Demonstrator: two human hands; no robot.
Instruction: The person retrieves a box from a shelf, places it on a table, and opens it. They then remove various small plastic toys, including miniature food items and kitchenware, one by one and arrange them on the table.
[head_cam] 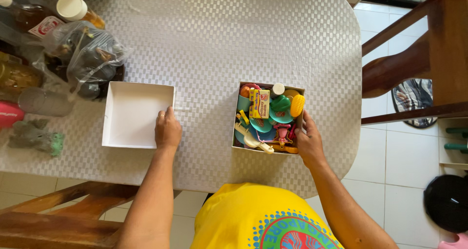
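Left hand: the left hand (168, 130) lies flat with fingers loose on the right rim of the white lid (137, 114), pressing rather than gripping it.
Right hand: the right hand (308, 141) cups the right wall of the toy box (268, 117), thumb over the rim, fingers wrapped on the outside.
Toy box: sits near the tabletop's front edge, right of centre, packed with plastic play food, with a yellow corn cob (297, 105) at its far right corner and a cream spoon (253, 141) along the near side.
White lid: upturned and bare inside, well apart from the box to the left, its far left corner just beside a clear plastic bag (87, 54).
Handling, box: looks like thin card, light but floppy when loaded; best held low at two opposite walls, kept level so the loose toys stay in.
Handling, lid: stiff enough at the corners, easily creased mid-wall; pinch an edge near a corner.
Table (219, 34): its woven cover probably gives decent grip underneath.
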